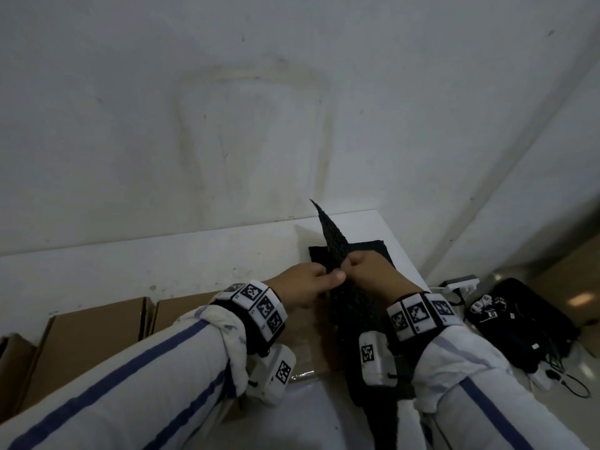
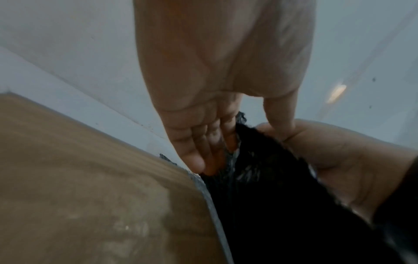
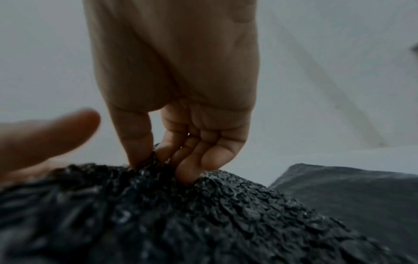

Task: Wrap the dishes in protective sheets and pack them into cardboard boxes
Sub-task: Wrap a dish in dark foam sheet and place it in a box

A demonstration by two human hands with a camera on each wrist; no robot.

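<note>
A black bubbly protective sheet point(image 1: 331, 241) stands up in a peak between my two hands above the white table point(image 1: 181, 258). My left hand point(image 1: 311, 280) pinches its edge with thumb and curled fingers. My right hand point(image 1: 360, 266) grips the same sheet from the right side. The left wrist view shows my left hand point(image 2: 226, 142) with fingers curled into the dark sheet point(image 2: 271, 196), the other hand touching it. Seen from the right wrist, my right hand point(image 3: 162, 157) pinches the textured sheet point(image 3: 203, 214). No dish is visible; whatever the sheet covers is hidden.
More black sheets point(image 1: 376, 251) lie flat on the table behind my hands. Flattened cardboard boxes point(image 1: 91, 336) rest at the front left, one point(image 2: 90, 187) just under my left hand. A black bag point(image 1: 526, 323) with cables and tagged gear sits on the floor at right. A white wall stands behind.
</note>
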